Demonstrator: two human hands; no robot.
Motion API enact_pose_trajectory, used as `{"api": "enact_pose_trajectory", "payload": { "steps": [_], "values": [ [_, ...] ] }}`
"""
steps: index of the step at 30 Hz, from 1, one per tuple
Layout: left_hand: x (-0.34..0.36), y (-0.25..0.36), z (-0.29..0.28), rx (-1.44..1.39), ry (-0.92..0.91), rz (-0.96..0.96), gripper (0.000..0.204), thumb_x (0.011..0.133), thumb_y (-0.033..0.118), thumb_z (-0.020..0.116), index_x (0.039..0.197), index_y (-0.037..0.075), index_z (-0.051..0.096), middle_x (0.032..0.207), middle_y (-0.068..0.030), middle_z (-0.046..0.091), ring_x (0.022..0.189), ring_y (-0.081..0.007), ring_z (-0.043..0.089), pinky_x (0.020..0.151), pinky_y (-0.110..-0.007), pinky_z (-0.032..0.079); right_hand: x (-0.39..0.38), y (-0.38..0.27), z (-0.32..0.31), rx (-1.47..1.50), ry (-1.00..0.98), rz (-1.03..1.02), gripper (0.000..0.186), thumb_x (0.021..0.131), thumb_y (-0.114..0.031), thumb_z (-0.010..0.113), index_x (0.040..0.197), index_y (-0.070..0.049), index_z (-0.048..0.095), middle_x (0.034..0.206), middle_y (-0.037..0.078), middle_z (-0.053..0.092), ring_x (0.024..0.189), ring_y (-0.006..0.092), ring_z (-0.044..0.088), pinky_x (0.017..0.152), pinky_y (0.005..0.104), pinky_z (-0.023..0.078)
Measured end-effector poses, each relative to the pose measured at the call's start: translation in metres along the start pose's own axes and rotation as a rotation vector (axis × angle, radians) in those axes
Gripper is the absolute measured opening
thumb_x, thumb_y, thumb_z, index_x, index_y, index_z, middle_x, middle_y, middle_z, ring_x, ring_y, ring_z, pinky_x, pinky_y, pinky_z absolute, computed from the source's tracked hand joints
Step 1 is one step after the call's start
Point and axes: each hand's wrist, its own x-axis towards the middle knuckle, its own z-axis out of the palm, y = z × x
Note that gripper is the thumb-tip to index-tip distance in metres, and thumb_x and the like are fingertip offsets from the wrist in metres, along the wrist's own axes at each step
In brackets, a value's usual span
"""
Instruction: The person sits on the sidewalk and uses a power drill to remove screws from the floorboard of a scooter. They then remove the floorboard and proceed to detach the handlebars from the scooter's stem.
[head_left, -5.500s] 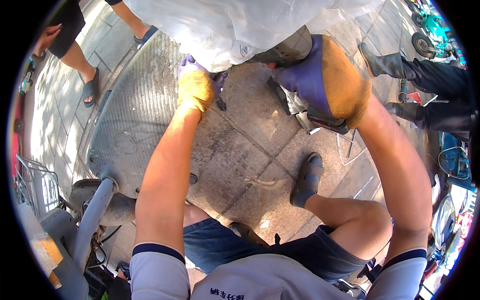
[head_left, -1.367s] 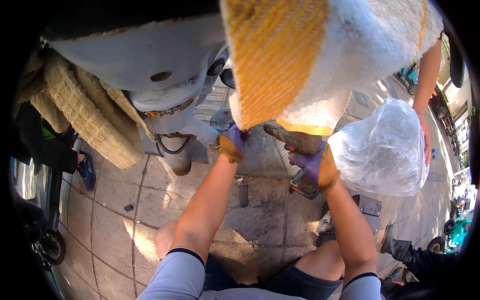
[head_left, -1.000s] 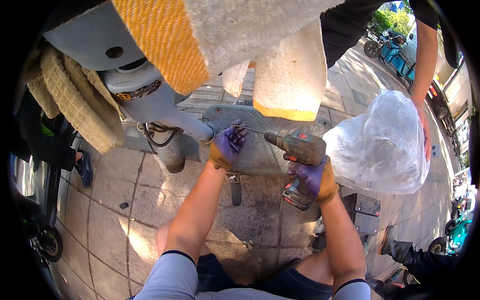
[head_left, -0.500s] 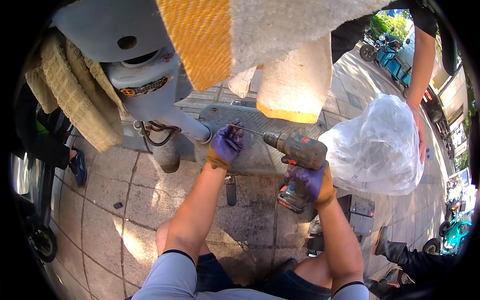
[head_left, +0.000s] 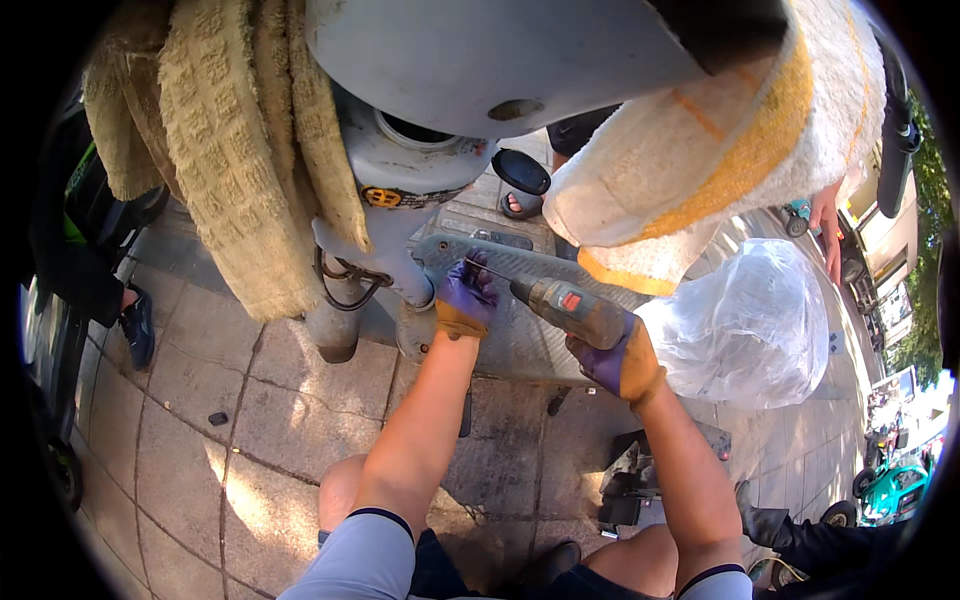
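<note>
gloved right grip (head_left: pixel 620 360) clasps a scuffed drill (head_left: pixel 572 306); left grip (head_left: pixel 467 298), hold unclear, meets its slim bit (head_left: pixel 497 275); fuzzy towel (head_left: pixel 745 130) overhangs, crumpled plastic (head_left: pixel 745 330) beside.

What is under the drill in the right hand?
Below the drill is the grey footboard, its textured surface visible beside it. The patch hidden by the drill and right hand can't be seen, so I can't tell what's there.

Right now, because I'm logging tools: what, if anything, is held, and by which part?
The right grip holds the drill by its handle. The left grip is by the bit; whether it holds anything cannot be told.
</note>
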Motion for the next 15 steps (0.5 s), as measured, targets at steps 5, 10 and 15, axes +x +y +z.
{"api": "enact_pose_trajectory", "payload": {
  "steps": [5,10,15],
  "values": [
    [0.02,0.015,0.018,0.0,0.059,0.092,0.023,0.104,0.02,0.045,0.094,0.014,0.064,0.068,0.0026,0.057,0.057,-0.0107,0.054,0.046,-0.026,0.042,0.054,-0.007,-0.003,-0.042,-0.113,0.071,0.032,0.087,-0.022,0.072,0.116,-0.009,0.072,0.111,0.013,0.074,0.103,0.0305,0.069,0.091,0.0409,0.052],
    [0.034,0.015,0.023,0.033,0.174,0.091,0.023,0.101,0.024,0.046,0.088,0.017,0.064,0.068,0.0035,0.058,0.054,-0.0108,0.052,0.044,-0.026,0.041,0.084,-0.018,0.003,-0.29,-0.184,0.143,0.034,0.088,-0.037,0.068,0.115,-0.017,0.073,0.116,0.008,0.073,0.111,0.0311,0.065,0.098,0.0433,0.049],
    [0.047,0.006,0.013,0.12,0.204,0.098,0.023,0.101,0.026,0.049,0.088,0.016,0.064,0.07,0.0045,0.059,0.059,-0.0117,0.054,0.049,-0.027,0.041,0.104,0.012,0.019,-0.189,-0.191,0.054,0.035,0.083,-0.026,0.073,0.115,-0.01,0.07,0.1,0.007,0.073,0.094,0.0233,0.066,0.085,0.0385,0.052]
  ]
}}
